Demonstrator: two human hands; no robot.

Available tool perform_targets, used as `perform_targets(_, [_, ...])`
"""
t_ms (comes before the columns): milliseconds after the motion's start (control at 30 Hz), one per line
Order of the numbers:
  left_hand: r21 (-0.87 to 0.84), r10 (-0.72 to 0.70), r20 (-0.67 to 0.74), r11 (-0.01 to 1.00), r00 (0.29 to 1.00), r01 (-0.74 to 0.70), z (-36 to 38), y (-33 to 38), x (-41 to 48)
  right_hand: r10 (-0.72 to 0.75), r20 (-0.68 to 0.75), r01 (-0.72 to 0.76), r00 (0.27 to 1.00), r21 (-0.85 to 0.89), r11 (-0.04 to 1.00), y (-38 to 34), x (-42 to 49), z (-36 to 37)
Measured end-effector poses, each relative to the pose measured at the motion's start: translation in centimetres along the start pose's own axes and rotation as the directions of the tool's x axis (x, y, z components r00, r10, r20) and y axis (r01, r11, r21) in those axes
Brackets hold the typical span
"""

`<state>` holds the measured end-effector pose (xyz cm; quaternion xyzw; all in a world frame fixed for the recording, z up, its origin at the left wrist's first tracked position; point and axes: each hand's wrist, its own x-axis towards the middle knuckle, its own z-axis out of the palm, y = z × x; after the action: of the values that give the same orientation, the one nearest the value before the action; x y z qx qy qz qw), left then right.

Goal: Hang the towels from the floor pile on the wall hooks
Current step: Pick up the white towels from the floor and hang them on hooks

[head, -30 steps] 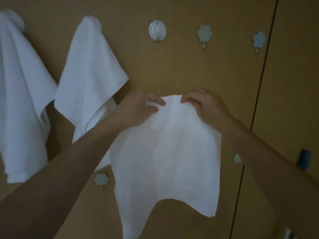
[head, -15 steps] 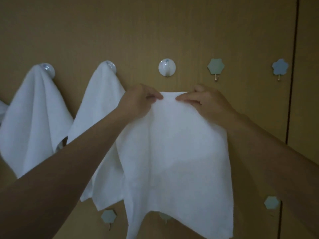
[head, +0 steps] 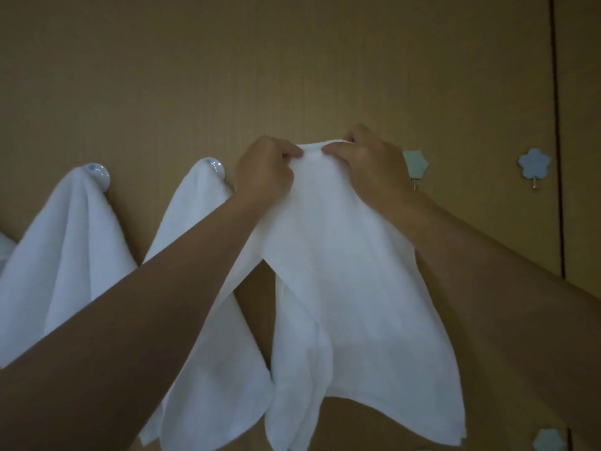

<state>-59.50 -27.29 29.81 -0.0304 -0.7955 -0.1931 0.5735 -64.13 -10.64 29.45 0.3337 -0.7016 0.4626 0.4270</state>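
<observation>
left hand (head: 263, 170): at about 11 o'clock of the frame's centre, fingers curled, thumb and fingers pinching the top edge of the held towel (head: 341, 271) from its left side. the forearm runs down toward 8 o'clock.
right hand (head: 374, 164): at about 1 o'clock of centre, just beside the left hand, fingers curled and pinching the same top edge from the right. the forearm runs off toward 4 o'clock.
grip: narrow on both sides, each hand closed on a small fold of cloth, fingertips nearly meeting at the peak.
held towel: white and thin, raised against the wall (head: 292, 60), bunched at the top between the two hands and fanning wider toward 6 o'clock. its lower edge hangs free and uneven. what lies behind its peak is hidden by cloth and fingers.
second towel (head: 195, 209): white, hanging from a round white hook (head: 216, 166) at 9 o'clock of the left hand. the left forearm crosses in front of it. its lower part meets the held towel's left edge, whether touching or only overlapping in view i cannot tell.
third towel (head: 65, 249): white, draped from another round hook (head: 97, 174) further toward 9 o'clock, well apart from the hands.
hexagon hook (head: 418, 162): pale green, at 3 o'clock of the right hand, partly behind it.
flower hook (head: 533, 163): pale blue, further toward 3 o'clock.
low hexagon hook (head: 548, 439): in the 5 o'clock corner of the frame.
wall: tan panel with a dark vertical seam (head: 557, 125) at the 3 o'clock side.
</observation>
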Motion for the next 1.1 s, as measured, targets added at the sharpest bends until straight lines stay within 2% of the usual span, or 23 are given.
perform_targets(167, [0.069, -0.027, 0.009, 0.997, 1.0, 0.026, 0.7, -0.5, 0.1, -0.025, 0.042, 0.029, 0.999, -0.102, 0.994, -0.3, 0.6, 1.3])
perform_targets(367, [0.183, 0.059, 0.036, 0.981, 0.998, -0.065, 1.1, 0.0, -1.2, -0.003, -0.015, 0.002, 1.0, -0.027, 1.0, 1.6, -0.4, 2.1])
perform_targets(433, [0.138, 0.064, 0.057, 0.988, 0.996, -0.072, 1.3, 0.1, -2.0, -0.107, 0.031, 0.11, 0.994, -0.147, 0.983, 2.6, -1.0, 2.2])
perform_targets(500, [0.034, 0.024, 0.105, 0.999, 0.994, -0.028, 1.7, 0.4, -2.6, -0.253, 0.079, 0.265, 0.964, -0.288, 0.92, 3.2, -1.3, 2.1])
perform_targets(567, [-0.039, -0.033, 0.166, 0.998, 0.986, 0.04, 1.8, 0.9, -3.0, -0.258, 0.076, 0.269, 0.963, -0.254, 0.929, 3.0, -1.2, 2.1])
perform_targets(633, [-0.018, -0.05, 0.209, 0.998, 0.977, 0.055, 1.9, 1.2, -3.1, -0.224, 0.09, 0.238, 0.971, -0.212, 0.948, 2.6, -1.2, 2.2])
perform_targets(700, [0.042, -0.013, 0.223, 0.999, 0.975, 0.004, 1.8, 1.3, -3.1, -0.202, 0.131, 0.226, 0.971, -0.207, 0.952, 2.5, -1.4, 2.2])
perform_targets(767, [0.188, 0.044, 0.241, 0.978, 0.97, -0.091, 1.8, 1.3, -3.2, -0.177, 0.175, 0.213, 0.969, -0.216, 0.953, 2.3, -1.6, 1.7])
perform_targets(867, [0.505, 0.08, 0.238, 0.841, 0.968, -0.194, 1.5, 1.7, -3.5, -0.164, 0.201, 0.214, 0.966, -0.264, 0.94, 2.4, -2.1, 0.9])
perform_targets(900, [0.588, 0.101, 0.223, 0.779, 0.97, -0.216, 1.5, 1.9, -3.6, -0.198, 0.168, 0.246, 0.966, -0.34, 0.908, 2.4, -2.3, 0.7])
perform_targets(967, [0.673, 0.109, 0.244, 0.696, 0.964, -0.249, 1.6, 2.7, -3.6, -0.254, 0.121, 0.277, 0.96, -0.567, 0.776, 2.1, -2.5, 0.7])
perform_targets(1033, [0.625, 0.022, 0.283, 0.754, 0.959, -0.202, 1.7, 3.3, -3.2, -0.238, 0.142, 0.27, 0.961, -0.667, 0.694, 1.7, -2.4, 1.1])
perform_targets(1100, [0.475, -0.074, 0.298, 0.876, 0.952, -0.081, 1.5, 3.7, -2.8, -0.175, 0.154, 0.233, 0.972, -0.609, 0.758, 1.3, -2.4, 1.3])
